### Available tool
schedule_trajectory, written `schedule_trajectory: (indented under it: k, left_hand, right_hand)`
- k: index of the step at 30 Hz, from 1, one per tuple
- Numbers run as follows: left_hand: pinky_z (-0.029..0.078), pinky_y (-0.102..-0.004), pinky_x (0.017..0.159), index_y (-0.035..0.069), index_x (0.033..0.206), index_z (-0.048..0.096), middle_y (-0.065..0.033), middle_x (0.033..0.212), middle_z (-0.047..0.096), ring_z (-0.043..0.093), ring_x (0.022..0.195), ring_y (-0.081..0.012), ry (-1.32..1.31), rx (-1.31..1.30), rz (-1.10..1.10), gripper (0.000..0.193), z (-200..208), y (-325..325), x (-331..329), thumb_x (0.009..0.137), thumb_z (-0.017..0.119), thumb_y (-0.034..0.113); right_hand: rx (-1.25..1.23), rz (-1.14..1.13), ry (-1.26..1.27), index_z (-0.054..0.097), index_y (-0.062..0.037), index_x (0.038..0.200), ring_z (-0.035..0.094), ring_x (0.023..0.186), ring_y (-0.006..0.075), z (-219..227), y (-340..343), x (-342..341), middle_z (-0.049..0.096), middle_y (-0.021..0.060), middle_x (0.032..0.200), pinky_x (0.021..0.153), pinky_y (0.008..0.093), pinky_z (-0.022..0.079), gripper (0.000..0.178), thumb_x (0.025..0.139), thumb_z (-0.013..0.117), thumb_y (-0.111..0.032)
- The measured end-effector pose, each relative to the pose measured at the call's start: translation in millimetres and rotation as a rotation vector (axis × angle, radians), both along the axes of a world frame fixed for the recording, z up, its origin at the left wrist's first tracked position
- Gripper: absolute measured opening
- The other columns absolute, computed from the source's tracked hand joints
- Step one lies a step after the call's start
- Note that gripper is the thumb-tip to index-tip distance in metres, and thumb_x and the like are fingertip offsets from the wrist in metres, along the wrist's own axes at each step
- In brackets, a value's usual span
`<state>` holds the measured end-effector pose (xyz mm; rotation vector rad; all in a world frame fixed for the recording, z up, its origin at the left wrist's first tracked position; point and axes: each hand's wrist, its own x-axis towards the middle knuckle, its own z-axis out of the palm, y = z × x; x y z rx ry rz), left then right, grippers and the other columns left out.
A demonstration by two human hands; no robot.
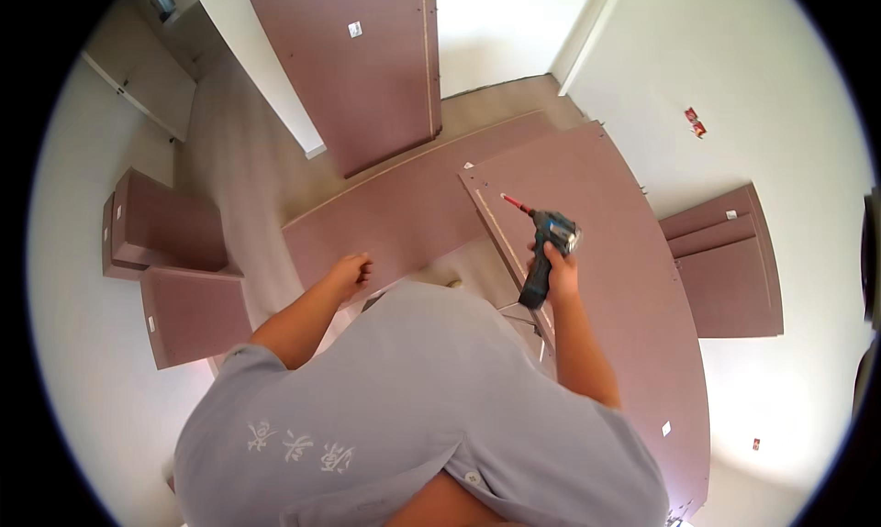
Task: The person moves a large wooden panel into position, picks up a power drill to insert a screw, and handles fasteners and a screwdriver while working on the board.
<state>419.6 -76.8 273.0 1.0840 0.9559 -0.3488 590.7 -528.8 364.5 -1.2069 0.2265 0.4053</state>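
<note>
Drill (548, 252) is sitting in the right hand (557, 268), fingers wrapped tight round the grip, red-tipped bit (514, 203) pointing up-left over the edge of the big panel (606, 252) just past that hand. Left hand (351, 274) is loosely curled and holding nothing, resting by the long panel (395, 215) right in front of it. More panels are leaning on the wall (367, 59) well beyond both hands. Risk I'm seeing: nothing is bracing that big panel, so the bit could skate off the edge and gouge it.
</note>
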Motion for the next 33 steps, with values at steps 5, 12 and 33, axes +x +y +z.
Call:
schedule_trajectory:
  k: [5,12,33]
  left_hand:
    - [0.051,-0.0281,0.065,0.013,0.092,0.061,0.0007,0.080,0.057,0.057,0.073,-0.0141,0.118,-0.033,0.472,0.016,-30.8,20.7,-85.9,0.100,0.066,0.026]
    - [0.050,-0.0335,0.063,0.011,0.089,0.058,-0.0021,0.078,0.058,0.057,0.072,-0.0197,0.194,-0.058,0.726,0.021,-115.4,-10.8,-276.7,0.107,0.055,0.022]
    - [0.052,-0.0260,0.057,0.009,0.100,0.061,-0.0011,0.082,0.059,0.055,0.066,-0.0126,0.092,0.016,0.665,0.013,-22.9,80.5,-172.0,0.105,0.060,0.021]
  right_hand:
    - [-0.286,0.207,0.024,0.066,-0.0023,0.116,0.069,0.070,0.0201,-27.0,45.7,106.5,0.073,0.0098,0.094,0.060,0.0359,0.057,0.028,0.096,0.070,-0.022]
    - [-0.776,0.534,-0.063,0.068,0.0031,0.107,0.073,0.072,0.0273,-4.6,97.8,167.7,0.074,0.0150,0.090,0.065,0.0417,0.057,0.032,0.091,0.073,-0.024]
    - [-1.174,0.795,-0.205,0.073,-0.0019,0.111,0.072,0.085,0.0304,14.6,175.4,197.5,0.074,0.0173,0.096,0.074,0.0425,0.056,0.030,0.088,0.070,-0.022]
